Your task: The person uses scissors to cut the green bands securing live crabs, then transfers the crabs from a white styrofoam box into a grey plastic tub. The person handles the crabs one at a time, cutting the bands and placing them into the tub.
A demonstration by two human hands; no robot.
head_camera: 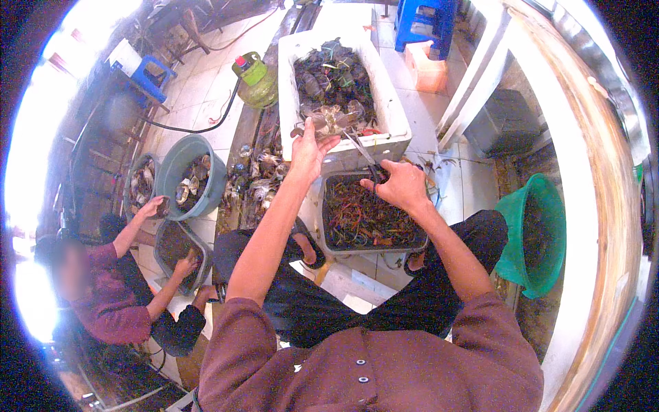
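My left hand [313, 149] holds a crab [332, 119] over the near end of a white foam box [394, 116], its pale underside facing up. In my right hand [404, 188] is a pair of scissors [361, 149], fingers around the dark handles. The blades point up and left, their tips close to the crab; whether they touch it I cannot tell. Dark crabs [334, 67], some tied with green and pale strips, fill the box. Below my hands, between my feet, a grey plastic tub [322, 221] holds a tangle of red, green and dark strips.
More crabs [262, 175] lie on dark wooden planks at left. Beyond are a grey-blue bucket [219, 180] holding crabs and a co-worker [113, 298] with one hand in a basin [206, 257]. A green gas cylinder [257, 87] stands ahead; a green basket [535, 190] is at right.
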